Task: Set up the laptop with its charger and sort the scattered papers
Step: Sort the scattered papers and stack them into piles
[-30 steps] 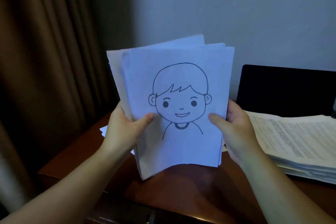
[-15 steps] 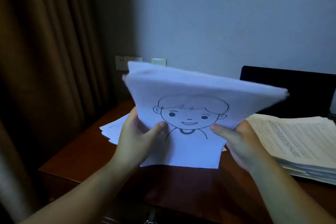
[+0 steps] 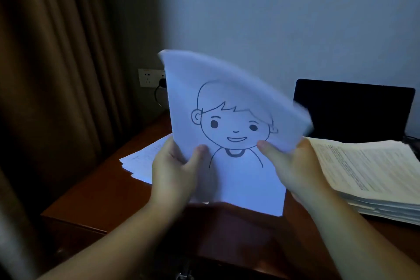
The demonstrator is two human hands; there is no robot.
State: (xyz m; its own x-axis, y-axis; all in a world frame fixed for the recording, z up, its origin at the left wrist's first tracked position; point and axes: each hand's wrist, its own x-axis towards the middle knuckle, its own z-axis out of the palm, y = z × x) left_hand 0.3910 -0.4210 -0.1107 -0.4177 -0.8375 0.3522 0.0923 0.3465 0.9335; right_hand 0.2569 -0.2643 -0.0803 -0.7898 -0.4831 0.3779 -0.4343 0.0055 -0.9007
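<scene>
Tilting back upright after lying nearly flat, the paper stack (image 3: pixel 227 143) is standing on the worktop (image 3: pixel 95 200), probably for squaring its edges. Left hand (image 3: pixel 175 170) and right hand (image 3: pixel 293 166) are gripping its sides, thumbs in front. Behind, the laptop (image 3: pixel 354 109) is sitting beside more papers (image 3: pixel 368 170).

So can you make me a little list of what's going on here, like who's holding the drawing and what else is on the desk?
held thing: stack of papers, a cartoon child's face drawn on the front sheet
left hand: grips the stack's left edge
right hand: grips the stack's right edge
stack pose: upright, top bent over to the right
desk left: loose sheets
desk right: thick printed pile
behind pile: laptop, screen dark
wall: socket with a plug in it
</scene>
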